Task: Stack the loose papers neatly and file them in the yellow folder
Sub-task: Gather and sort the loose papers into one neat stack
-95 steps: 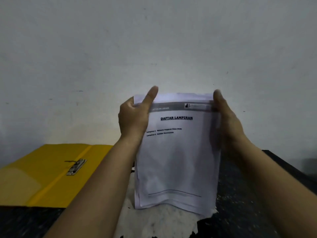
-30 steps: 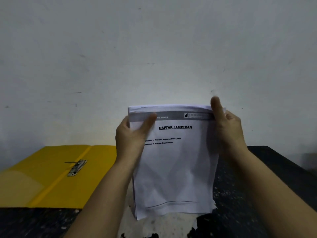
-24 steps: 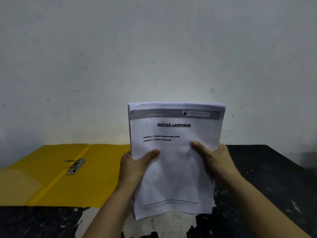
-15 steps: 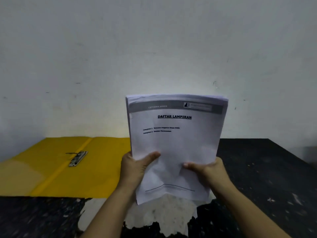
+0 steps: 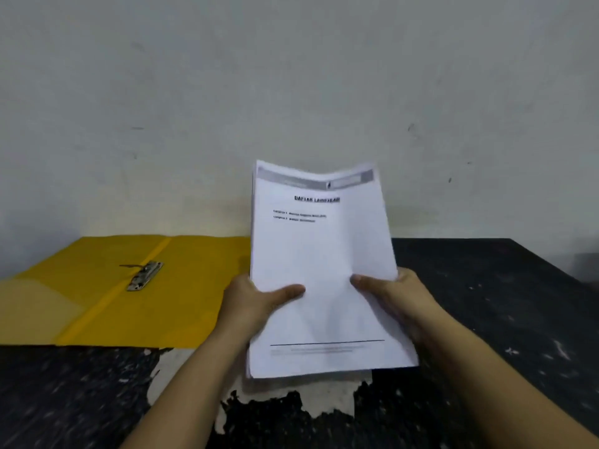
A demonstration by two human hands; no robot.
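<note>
I hold a white stack of papers [image 5: 319, 254] in both hands, tilted back above the table, its printed top sheet facing me. My left hand [image 5: 251, 301] grips the stack's left edge, thumb on the front. My right hand [image 5: 393, 294] grips the right edge the same way. The yellow folder [image 5: 97, 293] lies open and flat on the table to the left, with its metal fastener [image 5: 144, 275] along the centre crease. The stack's left edge overlaps the folder's right end in view.
The dark table [image 5: 502, 303] has a worn white patch [image 5: 194, 367] under the papers, near its front. A plain pale wall [image 5: 291, 76] stands right behind the table. The table's right edge runs diagonally at far right.
My hands slid from the stack's top corners down to its lower sides. The stack has since tipped back and come lower, toward the table.
</note>
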